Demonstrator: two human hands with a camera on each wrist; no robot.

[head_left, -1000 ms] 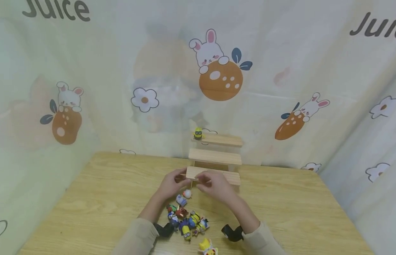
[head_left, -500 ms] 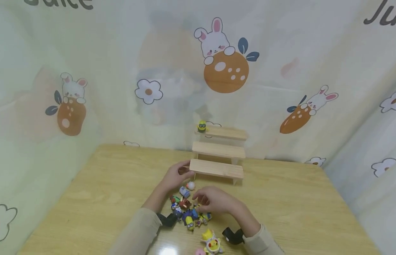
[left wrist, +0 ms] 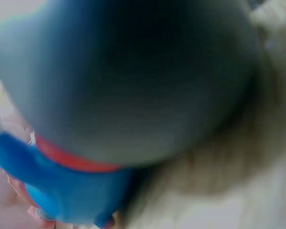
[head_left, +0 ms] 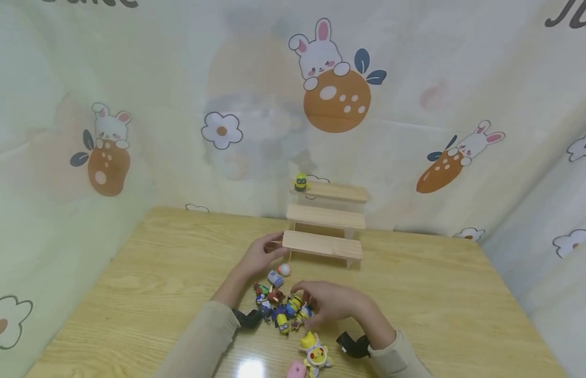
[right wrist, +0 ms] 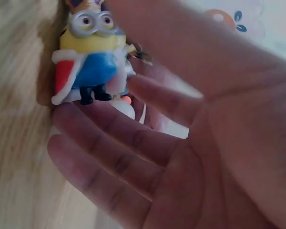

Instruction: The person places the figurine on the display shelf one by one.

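Note:
A three-step wooden stand (head_left: 323,244) sits at the back of the table (head_left: 156,273). My left hand (head_left: 260,255) grips the left end of its lowest step. My right hand (head_left: 331,304) is down on a pile of several small toy figures (head_left: 278,310), in front of the stand. In the right wrist view its thumb and fingertips (right wrist: 69,114) pinch a yellow minion figure (right wrist: 88,57) in a blue robe and red cape. The left wrist view is a blur, with a blue and red toy (left wrist: 62,191) right up against the lens.
Another minion (head_left: 300,182) stands at the left end of the top step. A white round figure (head_left: 284,269) and a pale blue one (head_left: 275,278) lie near my left hand. A yellow figure (head_left: 313,353) and a pink one (head_left: 296,371) lie at the front edge. Printed cloth walls surround the table.
My right hand left the lowest step, came back to the toy pile and closed on a minion figure. My left hand stayed on the step's end. The view tilted down slightly.

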